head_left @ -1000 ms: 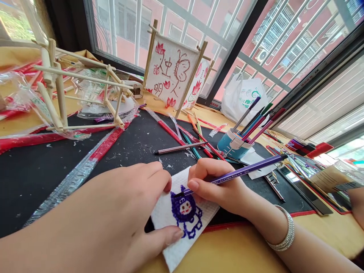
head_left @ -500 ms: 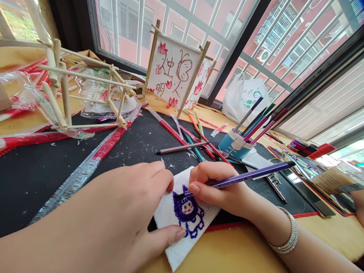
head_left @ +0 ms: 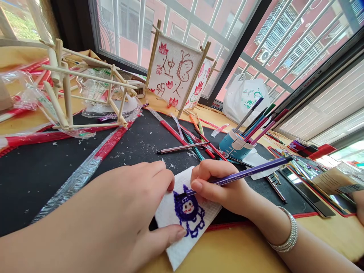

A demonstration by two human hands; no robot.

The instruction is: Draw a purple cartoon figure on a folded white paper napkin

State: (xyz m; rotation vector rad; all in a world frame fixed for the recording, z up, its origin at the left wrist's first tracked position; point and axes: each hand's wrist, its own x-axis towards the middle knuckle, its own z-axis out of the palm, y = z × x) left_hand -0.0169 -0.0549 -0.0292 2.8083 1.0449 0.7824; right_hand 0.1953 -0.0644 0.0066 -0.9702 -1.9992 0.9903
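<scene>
On black mat (head_left: 57, 189) near worktop (head_left: 216, 254) edge: white paper towel (head_left: 167, 216) bearing purple cartoon figure (head_left: 187, 210). L hand (head_left: 133, 197) rests on towel, L fingers (head_left: 166, 180) together at its edge, thumb apart. R hand (head_left: 216, 185): R fingers (head_left: 199, 185) clamped on purple felt pen (head_left: 250, 172), tip on figure. Blue pen cup (head_left: 236, 148) beyond.
</scene>
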